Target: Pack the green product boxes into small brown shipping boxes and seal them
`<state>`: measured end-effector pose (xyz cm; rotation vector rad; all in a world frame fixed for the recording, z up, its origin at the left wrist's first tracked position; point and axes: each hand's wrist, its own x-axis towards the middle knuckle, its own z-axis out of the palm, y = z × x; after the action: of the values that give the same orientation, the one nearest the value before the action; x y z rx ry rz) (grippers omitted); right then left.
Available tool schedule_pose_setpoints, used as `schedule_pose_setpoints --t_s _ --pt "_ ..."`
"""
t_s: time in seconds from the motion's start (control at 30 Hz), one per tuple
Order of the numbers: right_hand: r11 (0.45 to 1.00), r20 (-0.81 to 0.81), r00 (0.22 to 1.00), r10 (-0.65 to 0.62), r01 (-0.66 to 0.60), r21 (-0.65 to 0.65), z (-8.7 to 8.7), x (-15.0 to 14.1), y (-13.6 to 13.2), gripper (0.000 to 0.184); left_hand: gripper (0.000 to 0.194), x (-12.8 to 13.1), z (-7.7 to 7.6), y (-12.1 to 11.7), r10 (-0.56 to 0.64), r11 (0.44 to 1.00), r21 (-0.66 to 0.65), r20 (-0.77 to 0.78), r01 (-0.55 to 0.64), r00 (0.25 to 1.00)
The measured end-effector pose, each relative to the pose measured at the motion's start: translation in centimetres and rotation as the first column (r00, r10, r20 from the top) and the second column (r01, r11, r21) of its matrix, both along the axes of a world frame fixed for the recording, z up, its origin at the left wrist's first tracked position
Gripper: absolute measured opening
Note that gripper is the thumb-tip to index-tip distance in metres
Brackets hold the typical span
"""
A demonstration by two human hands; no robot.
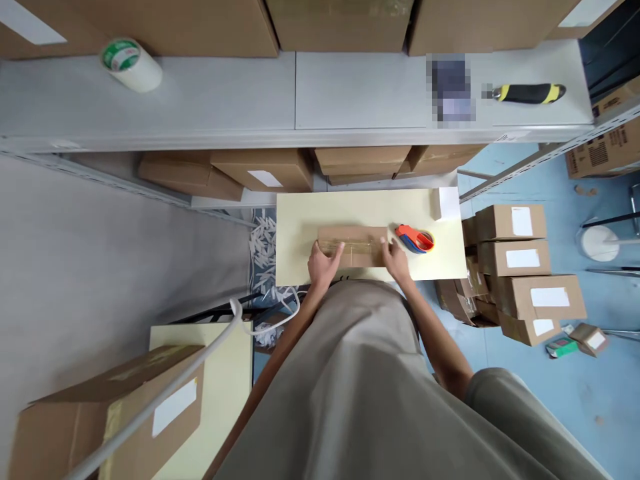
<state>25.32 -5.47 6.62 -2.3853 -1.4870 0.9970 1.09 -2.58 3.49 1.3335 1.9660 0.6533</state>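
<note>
grey shirt [370, 380] closest. left hand [323, 264], right hand [397, 260] grip taped box [353, 247] ends; likely steadying step, next move needs even hold.

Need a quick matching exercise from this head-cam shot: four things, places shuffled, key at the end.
Things
1. Cardboard box
2. Tape dispenser
3. White box
4. Roll of tape

Places
A. On the grey shelf, toward the left
B. At the far right corner of the pale yellow table
C. Between the left hand and the right hand
D. On the table, just to the right of the right hand

Pairs: 1-C, 2-D, 3-B, 4-A
</note>
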Motion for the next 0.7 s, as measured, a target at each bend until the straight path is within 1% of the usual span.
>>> schedule_pose_setpoints --t_s 0.07,0.1,0.17,0.23,0.27,0.33,0.4,0.43,0.47,0.5,0.53,0.6,0.63,0.7 --pt "0.999 -0.015 1.0 0.001 -0.002 -0.048 -0.2 -1.4 0.1 0.088 0.09 0.6 -0.1 0.2 -0.006 1.0 -0.026 -0.02 0.006 1.0" --pt "0.999 -0.009 1.0 0.005 -0.006 -0.051 -0.3 -1.7 0.1 0.092 0.092 0.8 -0.2 0.4 -0.007 0.999 -0.035 -0.028 0.007 1.0" --pt "0.999 -0.011 0.999 0.03 -0.03 -0.031 -0.7 -1.5 0.2 0.092 0.089 0.8 -0.7 1.1 -0.006 0.998 -0.069 -0.036 0.004 0.999" --pt "0.998 -0.035 0.998 0.056 -0.056 -0.009 -1.0 -0.9 0.3 0.09 0.08 0.4 -1.2 1.8 0.003 0.994 -0.105 -0.009 -0.004 1.0" --pt "0.998 -0.047 0.997 0.064 -0.064 -0.002 -1.2 -0.6 0.2 0.089 0.074 0.0 -1.4 2.2 0.003 0.994 -0.111 0.028 0.0 1.0" --pt "0.998 -0.061 0.996 0.069 -0.069 0.005 -1.6 -0.3 0.1 0.086 0.062 -0.9 -1.9 2.6 -0.033 0.995 -0.09 0.162 0.048 0.986" --pt "0.998 -0.071 0.995 0.066 -0.066 0.011 -1.9 -0.4 -0.1 0.081 0.055 -1.5 -2.2 2.8 -0.105 0.991 -0.051 0.309 0.126 0.945" --pt "0.998 -0.077 0.995 0.062 -0.061 0.011 -2.0 -0.5 -0.2 0.08 0.053 -1.6 -2.3 2.8 -0.12 0.988 -0.049 0.344 0.146 0.931" --pt "0.998 -0.083 0.995 0.056 -0.056 0.009 -2.1 -0.6 -0.3 0.079 0.054 -1.6 -2.3 2.6 -0.105 0.989 -0.061 0.335 0.133 0.936" --pt "0.999 -0.089 0.995 0.048 -0.048 0.008 -2.1 -0.7 -0.5 0.079 0.056 -1.5 -2.4 2.3 -0.059 0.993 -0.077 0.284 0.084 0.957" --pt "0.999 -0.094 0.995 0.039 -0.038 0.009 -2.2 -0.8 -0.6 0.079 0.06 -1.3 -2.5 1.8 0.006 0.997 -0.08 0.202 0.01 0.979" --pt "1.0 -0.101 0.995 0.018 -0.017 0.015 -2.1 -1.0 -1.0 0.08 0.066 -0.6 -2.6 0.5 0.123 0.992 -0.026 0.037 -0.122 0.992" --pt "1.0 -0.102 0.995 0.009 -0.007 0.02 -2.1 -1.0 -1.2 0.08 0.067 -0.3 -2.6 -0.2 0.148 0.989 0.021 -0.014 -0.148 0.989" --pt "1.0 -0.098 0.995 0.003 0.0 0.027 -2.2 -1.0 -1.6 0.079 0.064 0.3 -2.8 -1.5 0.13 0.987 0.106 -0.054 -0.123 0.99"
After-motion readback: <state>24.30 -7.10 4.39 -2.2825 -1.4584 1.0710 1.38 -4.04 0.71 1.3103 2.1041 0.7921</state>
